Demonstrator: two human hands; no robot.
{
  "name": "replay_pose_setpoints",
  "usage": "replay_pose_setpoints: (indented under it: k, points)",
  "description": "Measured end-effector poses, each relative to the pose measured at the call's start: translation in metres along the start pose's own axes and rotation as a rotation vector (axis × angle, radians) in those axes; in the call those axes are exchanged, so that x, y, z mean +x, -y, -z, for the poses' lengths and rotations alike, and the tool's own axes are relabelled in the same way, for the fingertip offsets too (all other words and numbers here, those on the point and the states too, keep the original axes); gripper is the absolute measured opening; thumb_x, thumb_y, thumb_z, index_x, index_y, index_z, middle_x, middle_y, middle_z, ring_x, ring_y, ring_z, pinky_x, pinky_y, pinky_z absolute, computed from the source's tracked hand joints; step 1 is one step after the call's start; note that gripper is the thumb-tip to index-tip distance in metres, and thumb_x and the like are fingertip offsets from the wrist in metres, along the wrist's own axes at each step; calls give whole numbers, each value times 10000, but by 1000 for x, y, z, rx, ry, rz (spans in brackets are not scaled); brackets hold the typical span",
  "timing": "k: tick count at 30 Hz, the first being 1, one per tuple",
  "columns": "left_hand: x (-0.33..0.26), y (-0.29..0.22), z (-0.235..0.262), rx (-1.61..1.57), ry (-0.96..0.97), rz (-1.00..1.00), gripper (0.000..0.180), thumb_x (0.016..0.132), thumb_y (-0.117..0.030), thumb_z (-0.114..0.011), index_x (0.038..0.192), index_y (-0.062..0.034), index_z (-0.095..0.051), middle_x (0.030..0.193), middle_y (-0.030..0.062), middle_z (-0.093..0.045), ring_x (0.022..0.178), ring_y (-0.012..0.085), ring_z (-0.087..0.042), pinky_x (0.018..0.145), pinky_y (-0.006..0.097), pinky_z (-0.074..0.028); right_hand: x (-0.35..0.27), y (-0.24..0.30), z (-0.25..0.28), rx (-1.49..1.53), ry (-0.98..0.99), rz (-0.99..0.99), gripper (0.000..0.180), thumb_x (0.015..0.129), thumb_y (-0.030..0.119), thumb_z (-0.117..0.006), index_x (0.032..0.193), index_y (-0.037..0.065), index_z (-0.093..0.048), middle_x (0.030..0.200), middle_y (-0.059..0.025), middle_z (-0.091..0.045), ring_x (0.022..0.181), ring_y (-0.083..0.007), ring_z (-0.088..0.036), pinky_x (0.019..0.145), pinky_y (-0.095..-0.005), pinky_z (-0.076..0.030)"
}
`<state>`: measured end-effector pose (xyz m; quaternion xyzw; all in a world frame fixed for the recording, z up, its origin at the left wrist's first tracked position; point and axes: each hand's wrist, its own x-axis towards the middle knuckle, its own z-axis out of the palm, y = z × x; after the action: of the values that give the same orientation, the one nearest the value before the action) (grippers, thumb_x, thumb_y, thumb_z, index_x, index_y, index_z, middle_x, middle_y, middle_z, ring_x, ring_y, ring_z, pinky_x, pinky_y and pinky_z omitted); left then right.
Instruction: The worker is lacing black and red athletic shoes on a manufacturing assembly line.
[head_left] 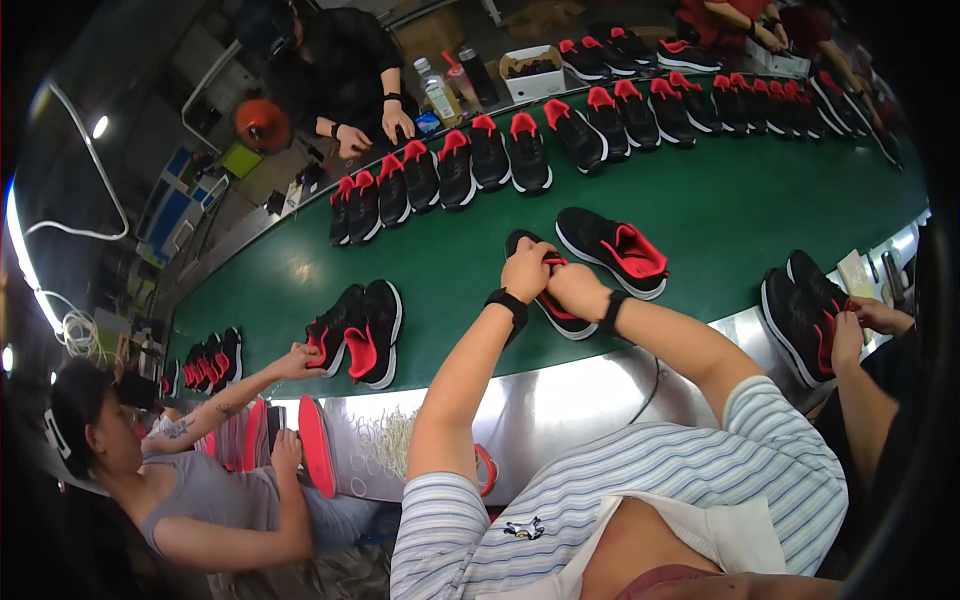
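Observation:
On the green belt in front of me lies a black sneaker (568,322) with red lining and a white sole. My left hand (527,268) is closed over its front part, by the lacing. My right hand (579,290) presses close beside it, fingers curled at the shoe's opening. Both hands meet on this one shoe, and what the fingertips pinch, laces or upper, is hidden under them. Just to the right sits a second black sneaker (612,252), its red opening turned toward me, touched by neither hand.
A row of sneakers (455,172) lines the belt's (460,260) far side. At left, a co-worker's hand (298,362) touches a pair of sneakers (372,335); red insoles (317,447) and pale elastic bands (392,443) lie nearby. At right, another person's hands (848,335) hold sneakers (800,315).

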<state>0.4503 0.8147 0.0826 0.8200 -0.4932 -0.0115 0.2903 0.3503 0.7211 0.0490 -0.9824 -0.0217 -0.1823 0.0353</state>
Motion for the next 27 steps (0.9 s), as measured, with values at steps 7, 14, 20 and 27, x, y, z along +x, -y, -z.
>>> replay_pose_setpoints:
  k: [7,14,20,27]
  points:
    - [-7,20,2,-150,35,26,241,766,-95,-588,995,-141,-648,950,104,-557,888,264,-566,786,324,-469,0,15,-9,244,-9,-48,133,732,128,-569,765,20,-639,717,-154,-628,689,-310,-629,590,-399,-506]
    - [-8,8,-4,27,-10,-6,234,743,-53,-543,932,-137,-653,946,96,-563,825,303,-596,718,386,-496,-11,48,67,313,630,-243,671,811,622,-475,841,-20,-670,844,-202,-651,806,-359,-630,735,-422,-495]
    - [-24,4,7,72,91,-50,306,728,-51,-514,977,-137,-670,1047,76,-574,918,286,-592,795,377,-486,17,22,-14,417,331,-122,375,829,357,-533,1093,98,-593,1036,-137,-640,952,-296,-607,809,-402,-473]
    - [-122,57,83,65,-70,4,437,713,-149,-634,1135,-74,-552,1197,161,-480,1080,343,-483,908,395,-431,-37,22,25,245,-35,-2,267,705,287,-696,802,54,-610,776,-118,-606,762,-294,-602,693,-392,-460]
